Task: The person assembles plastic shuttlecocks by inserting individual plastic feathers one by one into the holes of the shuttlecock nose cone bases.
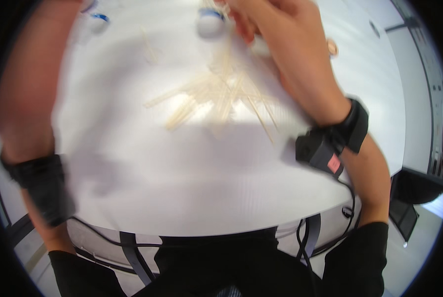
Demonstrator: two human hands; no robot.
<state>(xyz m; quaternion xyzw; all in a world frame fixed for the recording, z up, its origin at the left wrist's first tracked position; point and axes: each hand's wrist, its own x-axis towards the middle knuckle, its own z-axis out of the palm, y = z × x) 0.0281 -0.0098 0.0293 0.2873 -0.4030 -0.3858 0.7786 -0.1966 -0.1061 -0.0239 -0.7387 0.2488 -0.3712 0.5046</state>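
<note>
My right hand (285, 34) reaches to the top edge, its fingers curled and partly cut off by the frame. Whatever they pinch is hidden and blurred. Beside the fingertips is a white rounded container (210, 27) with a blue band, and pale stick ends show at its top. My left hand (36, 64) is smeared by motion at the upper left, its fingers out of the frame. To the right of it is another white thing with a blue mark (99, 22). Thin pale wooden sticks (216, 96) lie in a loose, crossing pile on the white table between my arms.
A single stick (149, 44) lies apart on the table (191, 183). A small tan round thing (332, 48) is beyond my right wrist. Black devices (325, 151) are strapped to both wrists, with cables (117, 242) hanging past the table's near edge.
</note>
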